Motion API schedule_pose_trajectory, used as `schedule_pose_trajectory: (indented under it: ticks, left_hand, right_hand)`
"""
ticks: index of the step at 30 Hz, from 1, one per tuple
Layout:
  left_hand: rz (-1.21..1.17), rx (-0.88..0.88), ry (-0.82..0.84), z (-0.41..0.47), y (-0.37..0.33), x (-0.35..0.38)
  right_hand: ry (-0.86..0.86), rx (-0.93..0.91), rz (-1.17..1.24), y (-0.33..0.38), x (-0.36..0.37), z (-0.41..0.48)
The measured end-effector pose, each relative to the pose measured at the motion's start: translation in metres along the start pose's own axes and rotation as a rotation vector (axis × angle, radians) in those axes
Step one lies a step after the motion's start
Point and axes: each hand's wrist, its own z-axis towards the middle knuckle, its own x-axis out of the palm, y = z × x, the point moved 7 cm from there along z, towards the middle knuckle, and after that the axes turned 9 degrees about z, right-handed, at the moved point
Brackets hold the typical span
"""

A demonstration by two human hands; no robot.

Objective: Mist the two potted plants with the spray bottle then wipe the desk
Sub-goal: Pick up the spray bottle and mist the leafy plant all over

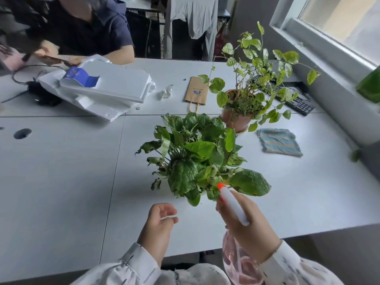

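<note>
My right hand (249,229) grips a spray bottle (232,203) with a white head, an orange nozzle and a pink body; the nozzle points at the near potted plant (197,155), a broad-leaved green one in the desk's middle. My left hand (159,223) hovers over the desk to the bottle's left, fingers loosely curled and holding nothing. The second potted plant (246,89), a trailing vine in a terracotta pot, stands farther back on the right. A blue-and-white striped cloth (278,141) lies flat on the grey desk (61,182) to the right of the plants.
White foam packing (115,87) lies at the back left beside a crumpled tissue (166,91) and a brown paper bag (196,92). A black keyboard (296,97) sits behind the vine. Another person's arm (121,53) rests on the far edge. A window sill runs along the right.
</note>
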Motion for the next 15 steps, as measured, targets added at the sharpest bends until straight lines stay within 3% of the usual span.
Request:
schedule_pose_trajectory:
  ticks: [6, 15]
  left_hand:
    - [0.006, 0.005, 0.024, 0.002, 0.004, -0.002]
    - [0.022, 0.030, 0.044, -0.002, 0.001, -0.004]
  right_hand:
    - [0.078, -0.056, -0.046, 0.018, 0.014, -0.006]
    - [0.002, 0.084, 0.011, 0.005, 0.031, -0.001]
